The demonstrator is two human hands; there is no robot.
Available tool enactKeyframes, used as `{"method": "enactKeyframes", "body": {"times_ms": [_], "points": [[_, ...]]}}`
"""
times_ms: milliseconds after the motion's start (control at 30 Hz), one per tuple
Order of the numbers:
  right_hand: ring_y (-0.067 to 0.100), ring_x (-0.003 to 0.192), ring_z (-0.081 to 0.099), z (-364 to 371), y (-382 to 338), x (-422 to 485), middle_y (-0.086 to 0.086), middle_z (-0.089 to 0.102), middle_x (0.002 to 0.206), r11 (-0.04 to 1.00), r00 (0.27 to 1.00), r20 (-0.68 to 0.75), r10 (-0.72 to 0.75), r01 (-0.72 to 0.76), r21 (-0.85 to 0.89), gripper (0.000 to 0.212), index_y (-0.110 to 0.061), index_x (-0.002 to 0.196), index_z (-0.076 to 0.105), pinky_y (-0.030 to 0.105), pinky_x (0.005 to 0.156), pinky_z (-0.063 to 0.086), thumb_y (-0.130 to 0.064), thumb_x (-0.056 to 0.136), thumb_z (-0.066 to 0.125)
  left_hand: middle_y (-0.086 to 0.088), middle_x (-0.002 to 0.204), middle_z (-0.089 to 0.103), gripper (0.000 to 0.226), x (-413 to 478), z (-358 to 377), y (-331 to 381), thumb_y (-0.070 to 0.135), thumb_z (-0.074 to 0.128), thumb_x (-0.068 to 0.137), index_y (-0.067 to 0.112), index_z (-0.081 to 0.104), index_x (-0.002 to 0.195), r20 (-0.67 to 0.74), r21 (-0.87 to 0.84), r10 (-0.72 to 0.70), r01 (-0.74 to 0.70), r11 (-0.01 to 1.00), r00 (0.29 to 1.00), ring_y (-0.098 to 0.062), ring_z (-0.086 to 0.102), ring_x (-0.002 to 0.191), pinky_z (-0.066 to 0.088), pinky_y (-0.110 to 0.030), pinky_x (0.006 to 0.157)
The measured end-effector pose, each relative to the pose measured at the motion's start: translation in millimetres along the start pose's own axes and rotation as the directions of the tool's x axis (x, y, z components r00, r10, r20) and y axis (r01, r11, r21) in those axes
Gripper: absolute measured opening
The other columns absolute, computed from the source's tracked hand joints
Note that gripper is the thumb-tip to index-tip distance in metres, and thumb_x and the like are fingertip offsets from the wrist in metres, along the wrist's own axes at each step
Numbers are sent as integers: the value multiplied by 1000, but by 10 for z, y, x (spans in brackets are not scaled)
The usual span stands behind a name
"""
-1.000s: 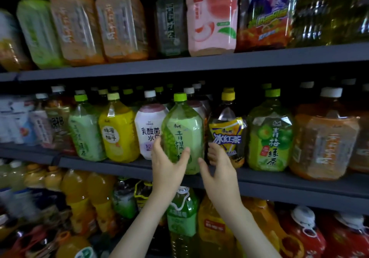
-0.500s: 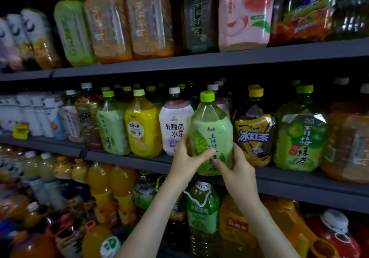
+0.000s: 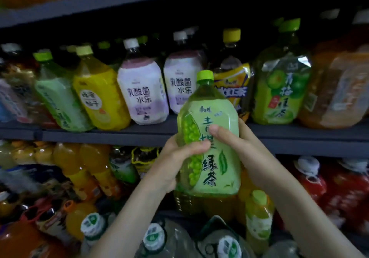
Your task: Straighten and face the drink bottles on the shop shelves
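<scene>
Green tea bottle (image 3: 215, 169) was off the middle shelf (image 3: 99, 135), upright just in front of its edge, left hand (image 3: 175, 157) and right hand (image 3: 245, 149) gripping opposite sides, probably to square its label (image 3: 219, 113) outward.

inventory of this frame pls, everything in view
middle shelf: 1, grey, across the centre
green tea bottle: 1, light green, held before that shelf
milky bottles: 2, white and purple, middle shelf, centre-left
iced tea bottle: 1, dark, yellow cap, behind the held one
plum tea bottle: 1, green, middle shelf, right
water jugs: at least 3, clear, bottom edge
left hand: 1, grip on green tea bottle's left side
right hand: 1, grip on its right side
</scene>
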State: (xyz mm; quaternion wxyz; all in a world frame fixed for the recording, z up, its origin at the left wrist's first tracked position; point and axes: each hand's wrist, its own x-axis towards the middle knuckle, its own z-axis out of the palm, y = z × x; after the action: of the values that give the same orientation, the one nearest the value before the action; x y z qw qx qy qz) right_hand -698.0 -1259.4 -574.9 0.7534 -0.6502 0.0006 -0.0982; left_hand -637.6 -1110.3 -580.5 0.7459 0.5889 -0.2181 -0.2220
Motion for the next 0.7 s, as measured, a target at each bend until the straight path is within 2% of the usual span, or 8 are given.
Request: {"method": "enactKeyframes", "body": {"times_ms": [67,133,267,400,500,567,633,700], "points": [[19,98,69,-81,-11,-17,-1,68,115,995,994,-43,98,-99,-25,83,-27,129,45,45,87,55,-51,57,79,-3,90,74,31,21,77,-27,15,75,57,33,77,82,6,22,-93,93,995,996,-20,71,85,56,-33,73],[19,96,70,-138,-63,-76,-1,69,113,978,977,-61,205,-206,-21,86,-27,127,45,47,87,55,-54,54,81,-1,89,74,28,-2,167,24,11,71,61,26,76,84,2,1,-188,188,982,982,-17,71,83,56,-29,71],[16,92,71,-127,-290,-187,-1,69,109,931,929,-53,365,-365,24,71,-31,121,44,43,85,56,-51,63,81,-1,92,74,38,-66,291,275,14,80,65,20,66,100,-27,-17,-363,362,932,932,-16,70,87,54,-29,76],[18,99,69,-33,-490,-154,-1,68,115,860,861,-23,509,-507,64,88,-30,130,42,46,92,52,-57,56,82,-5,102,73,46,-121,327,575,23,74,65,18,64,110,-81,-39,-505,504,863,859,-22,68,97,51,-40,91],[20,106,66,95,-569,-186,-1,66,120,794,803,15,596,-593,132,94,-30,135,42,47,95,49,-57,55,83,-2,96,74,36,-206,266,719,24,77,73,19,66,107,-103,-66,-603,599,798,791,-18,70,92,53,-37,86],[20,112,62,225,-626,-212,-1,63,124,753,760,-10,649,-641,150,96,-27,137,41,45,99,47,-55,57,84,-1,97,74,54,-290,219,818,36,85,62,19,66,110,-123,-85,-665,660,746,736,-18,69,94,52,-39,90],[21,118,56,398,-696,-230,0,58,130,706,707,-38,706,-699,116,101,-23,140,39,45,102,43,-58,57,83,1,96,74,66,-388,147,901,41,87,56,18,64,114,-140,-126,-707,695,708,694,-16,70,93,54,-34,86],[20,110,60,596,-828,-206,0,61,124,672,674,-17,739,-734,98,82,-23,135,42,37,93,48,-53,68,78,1,99,74,68,-495,57,1056,43,87,56,19,64,115,-157,-168,-729,709,685,667,-17,68,96,53,-36,89]]}}
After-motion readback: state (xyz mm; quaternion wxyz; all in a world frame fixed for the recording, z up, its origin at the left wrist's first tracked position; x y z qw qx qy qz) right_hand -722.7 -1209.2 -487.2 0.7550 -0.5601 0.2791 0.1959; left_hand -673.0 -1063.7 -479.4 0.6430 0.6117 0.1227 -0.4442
